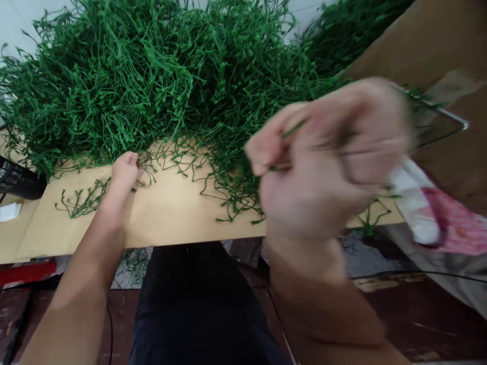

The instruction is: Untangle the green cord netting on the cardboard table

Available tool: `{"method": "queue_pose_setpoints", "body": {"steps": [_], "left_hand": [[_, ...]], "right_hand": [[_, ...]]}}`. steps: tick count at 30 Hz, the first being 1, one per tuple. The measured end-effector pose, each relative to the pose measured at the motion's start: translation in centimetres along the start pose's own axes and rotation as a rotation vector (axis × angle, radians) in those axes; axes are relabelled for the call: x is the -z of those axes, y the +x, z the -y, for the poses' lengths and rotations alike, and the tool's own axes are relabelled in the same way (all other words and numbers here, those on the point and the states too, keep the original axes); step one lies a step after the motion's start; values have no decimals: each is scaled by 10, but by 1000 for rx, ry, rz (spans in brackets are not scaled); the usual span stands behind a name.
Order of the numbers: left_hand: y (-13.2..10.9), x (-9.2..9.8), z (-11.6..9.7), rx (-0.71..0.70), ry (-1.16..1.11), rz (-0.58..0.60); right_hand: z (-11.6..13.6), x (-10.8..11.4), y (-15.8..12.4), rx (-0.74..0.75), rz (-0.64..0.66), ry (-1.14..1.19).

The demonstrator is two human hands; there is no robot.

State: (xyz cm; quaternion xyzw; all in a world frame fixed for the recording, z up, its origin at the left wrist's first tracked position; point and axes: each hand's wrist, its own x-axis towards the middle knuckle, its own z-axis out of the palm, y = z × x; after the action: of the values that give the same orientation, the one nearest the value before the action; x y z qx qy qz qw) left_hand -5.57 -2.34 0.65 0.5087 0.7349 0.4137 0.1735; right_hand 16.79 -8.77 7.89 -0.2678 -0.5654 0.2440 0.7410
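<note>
A big heap of thin green plastic stems (152,76) with small budded tips covers the back of a cardboard-covered table (163,213). My left hand (125,172) is down on the cardboard at the heap's front edge, its fingers pinched around a green stem. Beside that wrist, on the left, lies a small loose bunch of stems (85,200). Raised close to the camera on the right, my right hand (323,147) is blurred, with its fingers curled closed around a short piece of green stem.
A black cylinder (19,178) and a white paper piece (10,212) are at the far left. On the right are a bent metal rod (449,115), brown cardboard (429,45) and a pink-and-white cloth (452,218).
</note>
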Motion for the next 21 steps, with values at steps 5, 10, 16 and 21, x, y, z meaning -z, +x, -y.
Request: {"method": "queue_pose_setpoints", "body": {"steps": [5, 10, 16, 21], "left_hand": [[-18, 3, -21, 38, -364, 248], [-31, -1, -40, 70, -623, 464], [-30, 0, -37, 102, -734, 500], [-34, -1, -39, 124, -807, 558]], "right_hand": [[-12, 49, 63, 112, 73, -678], [-47, 78, 82, -67, 85, -1195], [-55, 5, 4, -105, 613, -752], [-60, -34, -22, -202, 701, -642]]}}
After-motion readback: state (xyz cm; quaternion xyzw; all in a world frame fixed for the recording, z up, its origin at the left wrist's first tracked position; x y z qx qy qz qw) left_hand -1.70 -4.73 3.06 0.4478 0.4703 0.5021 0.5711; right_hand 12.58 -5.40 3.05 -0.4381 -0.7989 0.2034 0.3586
